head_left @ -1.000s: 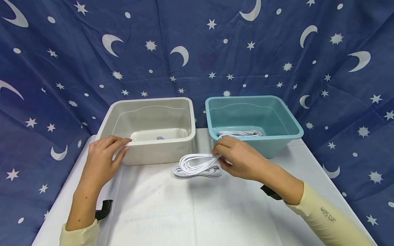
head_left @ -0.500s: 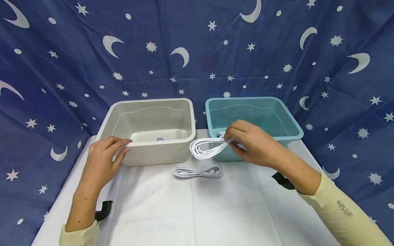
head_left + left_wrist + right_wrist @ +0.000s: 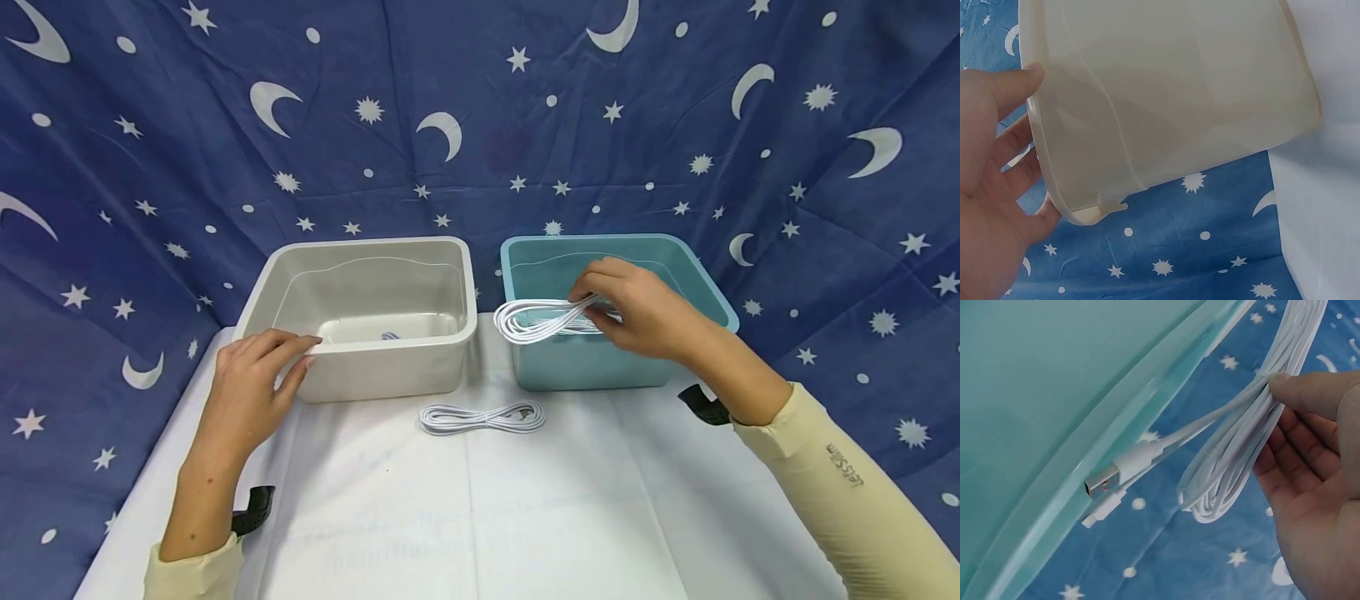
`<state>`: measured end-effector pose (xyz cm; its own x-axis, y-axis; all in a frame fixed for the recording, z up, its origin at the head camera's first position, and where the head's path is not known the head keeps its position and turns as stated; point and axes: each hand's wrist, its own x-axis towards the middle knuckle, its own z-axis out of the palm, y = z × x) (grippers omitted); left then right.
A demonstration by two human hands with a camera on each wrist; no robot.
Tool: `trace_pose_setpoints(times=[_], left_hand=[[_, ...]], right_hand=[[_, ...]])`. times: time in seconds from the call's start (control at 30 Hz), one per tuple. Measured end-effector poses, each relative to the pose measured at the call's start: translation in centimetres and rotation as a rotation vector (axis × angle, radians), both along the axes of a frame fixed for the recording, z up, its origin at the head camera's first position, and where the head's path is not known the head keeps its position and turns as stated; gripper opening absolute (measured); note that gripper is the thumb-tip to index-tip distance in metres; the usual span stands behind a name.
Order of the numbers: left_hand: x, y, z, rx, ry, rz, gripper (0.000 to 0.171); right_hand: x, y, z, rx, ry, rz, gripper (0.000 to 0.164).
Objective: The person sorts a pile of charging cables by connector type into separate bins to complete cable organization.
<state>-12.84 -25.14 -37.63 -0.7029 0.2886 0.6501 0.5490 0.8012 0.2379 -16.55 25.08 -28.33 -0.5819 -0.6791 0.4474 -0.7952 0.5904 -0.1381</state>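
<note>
My right hand [image 3: 637, 304] pinches a coiled white USB charging cable [image 3: 534, 322] over the front of the teal bin [image 3: 592, 367]. In the right wrist view the thumb and fingers hold the cable bundle [image 3: 1241, 444] at its tied middle, and a metal USB plug [image 3: 1102, 481] and a smaller plug hang free beside the bin's rim. My left hand [image 3: 255, 392] holds the front rim of the beige bin [image 3: 382, 371], thumb on the outer wall and fingers over the edge. A second coiled white cable [image 3: 480, 419] lies on the table between the bins.
More white cable [image 3: 577, 327] lies inside the teal bin, partly hidden by the held coil. A small bluish-white cable piece [image 3: 390, 336] shows on the beige bin's floor. A white cloth [image 3: 420, 517] covers the table. A blue star-patterned curtain [image 3: 480, 100] hangs behind.
My right hand has lifted the held cable off the other coil on the table and carried it up and right to the teal bin. The left hand stays at the beige rim.
</note>
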Motion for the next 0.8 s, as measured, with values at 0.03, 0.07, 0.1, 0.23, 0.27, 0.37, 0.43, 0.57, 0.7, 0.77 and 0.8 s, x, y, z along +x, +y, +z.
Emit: trace_pose_setpoints(times=[0.03,0.07,0.1,0.23,0.27,0.37,0.43,0.57,0.7,0.77,0.8], left_hand=[[0.0,0.0,0.0,-0.001,-0.002,0.001,0.032],[0.0,0.0,0.0,-0.001,-0.004,0.002,0.032],[0.0,0.0,0.0,-0.001,-0.007,0.003,0.032],[0.0,0.1,0.1,0.000,-0.016,0.006,0.031],[0.0,0.1,0.1,0.001,-0.018,0.007,0.031],[0.0,0.1,0.1,-0.001,-0.020,0.009,0.031],[0.0,0.1,0.2,-0.001,-0.020,0.011,0.031],[0.0,0.1,0.2,-0.003,-0.021,0.014,0.031],[0.0,0.1,0.2,-0.004,-0.017,0.011,0.031],[0.0,0.1,0.1,-0.005,-0.013,0.008,0.032],[0.0,0.1,0.0,-0.004,-0.012,0.006,0.032]], right_hand=[[-0.3,0.2,0.0,0.003,-0.009,-0.010,0.027],[-0.5,0.5,0.0,0.008,-0.017,-0.022,0.027],[-0.8,0.7,0.0,0.013,-0.026,-0.034,0.027],[-1.9,1.5,-0.4,0.022,-0.058,-0.065,0.027],[-2.2,1.8,-0.5,0.023,-0.066,-0.074,0.027],[-2.9,2.3,-1.1,0.027,-0.086,-0.100,0.027],[-3.3,2.6,-1.4,0.029,-0.104,-0.123,0.026],[-3.8,3.1,-2.2,0.034,-0.141,-0.166,0.024],[-4.3,3.5,-3.0,0.043,-0.189,-0.202,0.022],[-4.4,3.7,-3.2,0.042,-0.209,-0.203,0.023],[-4.4,3.8,-3.4,0.042,-0.217,-0.207,0.024]])
